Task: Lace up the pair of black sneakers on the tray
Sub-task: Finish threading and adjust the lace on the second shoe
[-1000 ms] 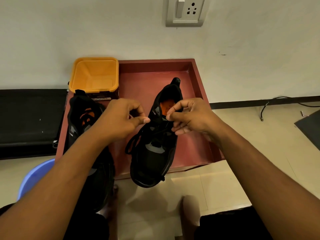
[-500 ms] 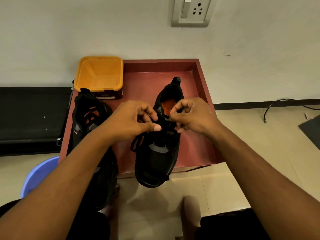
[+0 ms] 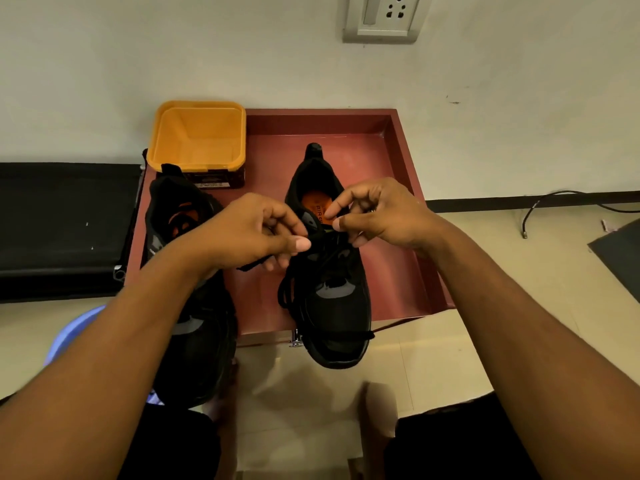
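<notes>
Closest to me, the toes of both shoes stick out past the near edge of the flat dark red tray, over the pale floor tiles. That keeps the lace holes easy to reach. The black mesh sneaker on the left waits under my left arm. The black mesh sneaker on the right is the one I am lacing, I think, with its toe toward me and its heel far away.

My left hand is curled tight and pinches the thin black lace; one end pokes out under it. A loose loop hangs down the shoe's side. My right hand makes a small pinch over the top holes, but black on black hides the lace there, so I cannot tell if it holds any.

There is bare tray to the right of this shoe for my hand to move. Farther back, the square orange plastic tub sits in the tray's left corner, and the tray's raised rim and the white wall close off the back
</notes>
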The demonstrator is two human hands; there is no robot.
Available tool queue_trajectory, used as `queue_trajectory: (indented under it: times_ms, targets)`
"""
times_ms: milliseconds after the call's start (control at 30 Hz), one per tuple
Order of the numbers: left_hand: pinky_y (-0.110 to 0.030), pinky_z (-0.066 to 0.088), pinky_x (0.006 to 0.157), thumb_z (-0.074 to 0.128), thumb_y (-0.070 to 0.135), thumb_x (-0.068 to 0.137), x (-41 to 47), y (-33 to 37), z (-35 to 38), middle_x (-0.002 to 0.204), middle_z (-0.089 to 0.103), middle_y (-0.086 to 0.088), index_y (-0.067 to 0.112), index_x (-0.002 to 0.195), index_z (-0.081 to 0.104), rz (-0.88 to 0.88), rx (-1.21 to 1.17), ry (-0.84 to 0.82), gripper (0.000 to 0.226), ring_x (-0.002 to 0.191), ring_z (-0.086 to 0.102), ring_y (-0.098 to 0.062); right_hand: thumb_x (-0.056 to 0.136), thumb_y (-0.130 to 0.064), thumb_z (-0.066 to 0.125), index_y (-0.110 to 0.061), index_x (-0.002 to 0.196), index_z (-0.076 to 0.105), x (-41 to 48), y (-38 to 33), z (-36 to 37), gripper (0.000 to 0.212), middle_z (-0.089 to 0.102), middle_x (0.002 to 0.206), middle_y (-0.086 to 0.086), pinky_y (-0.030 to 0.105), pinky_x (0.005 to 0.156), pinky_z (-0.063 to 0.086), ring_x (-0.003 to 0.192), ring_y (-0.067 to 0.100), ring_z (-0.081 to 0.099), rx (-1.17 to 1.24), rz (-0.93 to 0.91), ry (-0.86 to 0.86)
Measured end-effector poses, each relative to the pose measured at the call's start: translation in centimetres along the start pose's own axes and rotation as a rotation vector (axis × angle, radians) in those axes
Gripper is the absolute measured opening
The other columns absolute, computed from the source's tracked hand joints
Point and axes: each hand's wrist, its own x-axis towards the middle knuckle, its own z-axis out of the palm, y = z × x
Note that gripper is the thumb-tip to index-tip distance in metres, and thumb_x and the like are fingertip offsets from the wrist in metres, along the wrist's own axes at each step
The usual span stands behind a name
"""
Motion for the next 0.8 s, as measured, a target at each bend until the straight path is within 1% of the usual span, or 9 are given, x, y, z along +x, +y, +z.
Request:
queue_trajectory:
  times_ms: [67, 167, 267, 333, 400, 500, 567, 700, 800]
  targets:
    - [-0.026, 0.058, 0.055, 0.075, 0.007, 0.091, 0.2, -0.2, 0.0, 0.072, 0.072, -0.016, 0.005, 0.09, 0.075, 0.016, 0.052, 0.061, 0.002, 0.061, 0.07, -0.02, 0.093, -0.007, 0.076, -0.013, 0.105, 0.079, 0.1, 0.1, 0.1, 0.014, 0.074, 0.077, 0.01, 0.032, 0.071, 0.064, 0.072, 0.017, 0.074, 0.01, 0.0, -0.002]
    - [-0.025, 0.056, 0.054, 0.076, 0.01, 0.091, 0.1, -1.2, -1.9, 0.068, 0.072, -0.008, 0.01, 0.082, 0.074, -0.03, 0.23, 0.143, 0.009, 0.06, 0.071, -0.017, 0.093, -0.006, 0.074, -0.012, 0.105, 0.078, 0.0, 0.2, 0.2, 0.014, 0.072, 0.083, 0.022, 0.031, 0.07, 0.064, 0.07, 0.016, 0.073, 0.024, -0.005, 0.014]
    - [-0.026, 0.056, 0.055, 0.076, 0.014, 0.091, -0.3, -1.2, -1.9, 0.068, 0.072, -0.006, 0.009, 0.084, 0.074, -0.042, 0.195, 0.108, 0.009, 0.06, 0.071, -0.015, 0.093, -0.005, 0.074, -0.011, 0.105, 0.078, -0.1, 0.2, 0.4, 0.013, 0.071, 0.085, 0.027, 0.03, 0.068, 0.063, 0.069, 0.017, 0.072, 0.037, -0.004, 0.024]
    - [-0.025, 0.055, 0.054, 0.077, 0.016, 0.091, -0.3, -0.5, -0.5, 0.069, 0.072, -0.01, 0.008, 0.089, 0.075, 0.005, 0.1, 0.058, 0.009, 0.059, 0.069, -0.017, 0.093, -0.006, 0.075, -0.011, 0.104, 0.078, 0.0, 0.2, 0.5, 0.013, 0.071, 0.083, 0.025, 0.03, 0.068, 0.063, 0.068, 0.017, 0.071, 0.037, -0.003, 0.025]
    - [-0.021, 0.053, 0.052, 0.077, 0.016, 0.091, -0.1, 0.0, 0.3, 0.071, 0.071, -0.014, 0.007, 0.089, 0.076, 0.047, 0.065, 0.09, 0.009, 0.058, 0.067, -0.015, 0.093, -0.006, 0.074, -0.012, 0.103, 0.078, 0.1, 0.2, 0.6, 0.012, 0.072, 0.08, 0.02, 0.031, 0.068, 0.063, 0.068, 0.017, 0.071, 0.017, -0.006, 0.031]
    - [-0.019, 0.052, 0.057, 0.078, 0.018, 0.09, 0.0, -0.7, -1.5, 0.068, 0.071, 0.0, 0.015, 0.081, 0.076, 0.025, 0.267, 0.226, 0.009, 0.057, 0.067, -0.004, 0.093, -0.005, 0.073, -0.01, 0.103, 0.077, 0.1, 0.2, 0.7, 0.011, 0.072, 0.08, 0.02, 0.033, 0.07, 0.064, 0.068, 0.018, 0.071, 0.018, -0.01, 0.028]
    - [-0.019, 0.053, 0.059, 0.079, 0.02, 0.089, -0.2, -1.5, -3.0, 0.064, 0.071, 0.004, 0.017, 0.08, 0.076, -0.033, 0.333, 0.242, 0.01, 0.056, 0.067, -0.002, 0.093, -0.004, 0.073, -0.01, 0.102, 0.077, 0.0, 0.3, 0.6, 0.011, 0.071, 0.078, 0.018, 0.033, 0.07, 0.064, 0.067, 0.018, 0.071, 0.018, -0.01, 0.031]
    - [-0.017, 0.049, 0.052, 0.077, 0.026, 0.09, -0.5, -1.2, -1.8, 0.07, 0.073, -0.001, 0.013, 0.087, 0.076, 0.011, 0.174, 0.12, 0.013, 0.059, 0.068, -0.012, 0.093, -0.004, 0.073, -0.01, 0.102, 0.077, 0.0, 0.3, 0.6, 0.012, 0.07, 0.075, 0.013, 0.033, 0.069, 0.064, 0.065, 0.017, 0.07, 0.024, 0.0, 0.035]
    - [-0.018, 0.05, 0.055, 0.078, 0.02, 0.089, -0.3, -0.6, -1.3, 0.067, 0.071, 0.004, 0.013, 0.086, 0.078, 0.056, 0.142, 0.135, 0.007, 0.057, 0.064, -0.007, 0.093, -0.003, 0.072, -0.008, 0.103, 0.077, -0.1, 0.2, 0.7, 0.012, 0.069, 0.077, 0.017, 0.033, 0.07, 0.064, 0.065, 0.017, 0.07, 0.027, -0.001, 0.03]
